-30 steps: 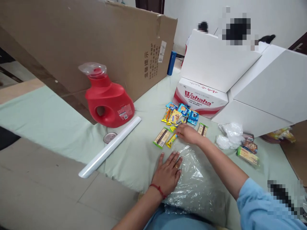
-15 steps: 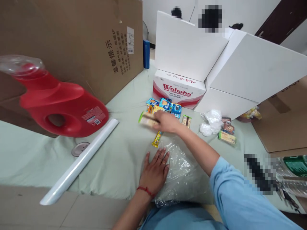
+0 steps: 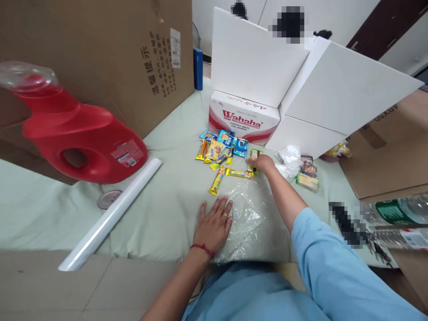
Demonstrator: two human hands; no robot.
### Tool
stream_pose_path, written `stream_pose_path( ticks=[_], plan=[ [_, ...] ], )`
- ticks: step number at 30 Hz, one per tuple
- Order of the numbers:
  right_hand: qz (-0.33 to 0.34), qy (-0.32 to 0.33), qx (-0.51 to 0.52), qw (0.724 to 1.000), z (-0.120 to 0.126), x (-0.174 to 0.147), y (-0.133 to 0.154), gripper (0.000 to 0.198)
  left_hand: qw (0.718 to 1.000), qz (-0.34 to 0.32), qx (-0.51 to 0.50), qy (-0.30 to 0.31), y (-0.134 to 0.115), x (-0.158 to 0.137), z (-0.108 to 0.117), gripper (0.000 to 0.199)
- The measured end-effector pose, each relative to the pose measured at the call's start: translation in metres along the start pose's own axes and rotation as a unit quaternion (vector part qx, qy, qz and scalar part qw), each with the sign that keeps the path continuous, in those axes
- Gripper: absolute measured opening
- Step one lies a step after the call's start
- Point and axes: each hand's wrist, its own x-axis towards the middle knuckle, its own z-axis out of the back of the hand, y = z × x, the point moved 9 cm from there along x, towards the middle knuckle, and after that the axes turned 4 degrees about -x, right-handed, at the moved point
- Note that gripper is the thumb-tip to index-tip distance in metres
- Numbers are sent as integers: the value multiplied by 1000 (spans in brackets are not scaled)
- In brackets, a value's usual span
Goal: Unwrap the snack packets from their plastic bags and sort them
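Observation:
My left hand point(image 3: 214, 223) lies flat with its fingers extended, at the left edge of a clear plastic sheet or bag point(image 3: 249, 218) on the cloth. My right hand point(image 3: 264, 164) is closed at a green-and-cream snack packet point(image 3: 255, 154); its fingers cover part of it, and how many packets are there is unclear. Left of that hand lie two yellow snack bars point(image 3: 217, 180), one nearly upright in view and one crosswise. Beyond them is a cluster of blue packets point(image 3: 225, 138), a larger yellow packet point(image 3: 215, 150) and several narrow sticks.
A red-and-white Wahaba carton point(image 3: 244, 118) with raised white flaps stands behind. At left are a red jug point(image 3: 90, 138), a white roll point(image 3: 113, 214) and a cardboard box point(image 3: 100, 58). White crumpled plastic point(image 3: 290, 160), more packets point(image 3: 307, 181) and bottles point(image 3: 397, 211) sit at right.
My right hand has moved right with the green-and-cream packet, from above the snack cluster to the spot where a similar packet lay. My left hand stays flat. The view has shifted slightly.

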Motion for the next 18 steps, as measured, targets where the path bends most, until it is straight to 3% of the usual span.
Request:
stream_pose_path(
  ticks=[5,10,11,13,14,16,18],
  plan=[
    [-6,-3,7,1000,2,-2,1,61,1000,-1,19,-2,-2,1,2,53],
    [-11,-50,-9,999,32,-25,-41,58,1000,5,10,0,-4,2,2,53],
    [21,-91,-6,996,43,-37,-45,58,1000,7,6,-1,-4,1,2,53],
    [155,-134,18,979,54,-73,-38,58,1000,11,1,0,-4,1,2,53],
    [226,-117,36,966,50,-95,-31,60,1000,13,0,3,-3,1,2,53],
    [331,-19,40,943,20,-140,-16,58,1000,17,2,9,-3,1,2,53],
    [357,59,10,932,-18,-177,-8,55,1000,18,8,13,-3,1,3,54]
  ],
)
